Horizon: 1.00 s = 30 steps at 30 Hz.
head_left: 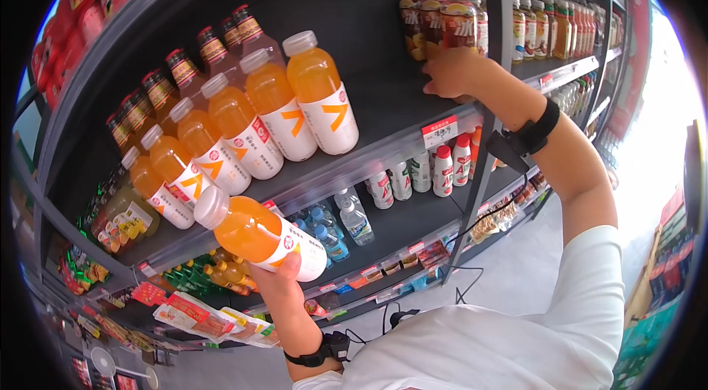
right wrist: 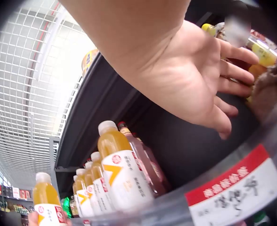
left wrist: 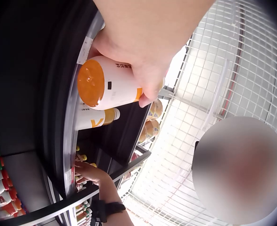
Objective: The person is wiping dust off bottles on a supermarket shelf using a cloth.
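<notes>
My left hand (head_left: 282,283) grips an orange juice bottle (head_left: 251,228) with a white cap and white label, tilted in front of the shelf edge. In the left wrist view the bottle's orange base (left wrist: 90,84) faces the camera and the thumb lies along its label. My right hand (head_left: 456,74) reaches over the upper shelf, beside dark tea bottles (head_left: 431,17) with yellow caps. Seen from the right wrist, its fingers (right wrist: 235,73) are extended and spread, fingertips close to the bottles, the palm holding nothing.
A row of matching juice bottles (head_left: 322,95) stands left on the upper shelf (head_left: 383,109), with dark-capped bottles (head_left: 214,50) behind. A price tag (head_left: 440,132) sits on the front rail. Lower down are white bottles with red caps (head_left: 442,168). An upright post (head_left: 501,6) stands by my right forearm.
</notes>
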Each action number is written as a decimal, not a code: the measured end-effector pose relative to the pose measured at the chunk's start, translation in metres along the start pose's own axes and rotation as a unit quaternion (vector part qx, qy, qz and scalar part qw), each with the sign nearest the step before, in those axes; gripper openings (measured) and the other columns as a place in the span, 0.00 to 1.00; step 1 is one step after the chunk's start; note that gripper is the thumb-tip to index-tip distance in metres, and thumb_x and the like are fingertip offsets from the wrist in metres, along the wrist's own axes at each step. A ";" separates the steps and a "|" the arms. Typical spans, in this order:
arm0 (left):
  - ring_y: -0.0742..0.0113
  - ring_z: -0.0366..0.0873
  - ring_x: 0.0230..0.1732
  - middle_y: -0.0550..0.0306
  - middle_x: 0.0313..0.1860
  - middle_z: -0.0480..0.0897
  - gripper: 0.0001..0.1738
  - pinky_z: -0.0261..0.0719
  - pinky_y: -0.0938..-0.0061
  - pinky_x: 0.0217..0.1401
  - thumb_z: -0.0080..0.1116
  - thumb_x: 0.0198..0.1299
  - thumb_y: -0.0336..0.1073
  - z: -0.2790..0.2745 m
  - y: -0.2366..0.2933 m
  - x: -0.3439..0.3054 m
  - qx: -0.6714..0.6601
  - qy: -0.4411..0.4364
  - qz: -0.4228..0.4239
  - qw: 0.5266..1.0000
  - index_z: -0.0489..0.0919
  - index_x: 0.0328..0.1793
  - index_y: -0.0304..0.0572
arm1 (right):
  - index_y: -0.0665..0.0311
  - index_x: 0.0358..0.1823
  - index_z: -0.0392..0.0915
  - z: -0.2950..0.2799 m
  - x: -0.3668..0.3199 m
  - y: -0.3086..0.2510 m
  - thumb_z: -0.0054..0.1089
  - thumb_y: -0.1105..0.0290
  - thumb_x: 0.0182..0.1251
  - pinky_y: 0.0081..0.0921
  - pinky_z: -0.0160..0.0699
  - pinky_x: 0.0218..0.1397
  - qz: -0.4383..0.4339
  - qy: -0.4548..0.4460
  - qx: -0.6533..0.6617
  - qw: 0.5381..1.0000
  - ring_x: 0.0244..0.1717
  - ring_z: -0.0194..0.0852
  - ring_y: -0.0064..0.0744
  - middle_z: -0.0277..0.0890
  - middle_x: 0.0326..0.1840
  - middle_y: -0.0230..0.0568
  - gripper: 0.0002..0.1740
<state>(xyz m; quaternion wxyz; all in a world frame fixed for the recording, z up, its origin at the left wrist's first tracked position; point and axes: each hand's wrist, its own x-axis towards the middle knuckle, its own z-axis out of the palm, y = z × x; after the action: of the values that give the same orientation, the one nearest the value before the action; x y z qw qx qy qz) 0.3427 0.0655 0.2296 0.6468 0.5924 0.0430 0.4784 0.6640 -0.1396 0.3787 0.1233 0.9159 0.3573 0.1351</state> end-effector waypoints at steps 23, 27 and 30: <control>0.58 0.76 0.57 0.49 0.58 0.74 0.46 0.75 0.63 0.63 0.72 0.42 0.43 0.090 0.006 0.054 -0.011 -0.147 0.018 0.989 0.65 0.68 0.36 | 0.63 0.76 0.56 0.038 0.072 -0.052 0.47 0.60 0.70 0.39 0.70 0.64 -0.261 -0.051 0.263 0.927 0.66 0.71 0.49 0.74 0.63 0.53 0.35; 0.62 0.76 0.57 0.51 0.58 0.75 0.46 0.76 0.67 0.62 0.73 0.41 0.42 0.108 0.003 0.058 -0.022 -0.140 0.013 0.990 0.64 0.68 0.37 | 0.65 0.65 0.70 0.103 0.171 -0.022 0.51 0.65 0.67 0.41 0.74 0.60 -0.255 -0.042 0.087 0.962 0.61 0.75 0.51 0.77 0.59 0.53 0.26; 0.48 0.77 0.60 0.43 0.62 0.72 0.49 0.77 0.56 0.62 0.68 0.45 0.43 0.109 0.002 0.064 0.010 -0.159 0.040 0.986 0.60 0.73 0.35 | 0.67 0.51 0.79 0.101 0.176 -0.006 0.54 0.67 0.64 0.43 0.77 0.56 -0.190 -0.057 0.001 0.980 0.53 0.79 0.53 0.81 0.51 0.53 0.17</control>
<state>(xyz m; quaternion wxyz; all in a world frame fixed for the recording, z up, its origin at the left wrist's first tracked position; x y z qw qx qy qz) 0.4441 0.0287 0.2964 0.6197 0.6688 -0.0794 0.4029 0.8187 -0.0274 0.3109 0.1658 0.8375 0.5176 0.0566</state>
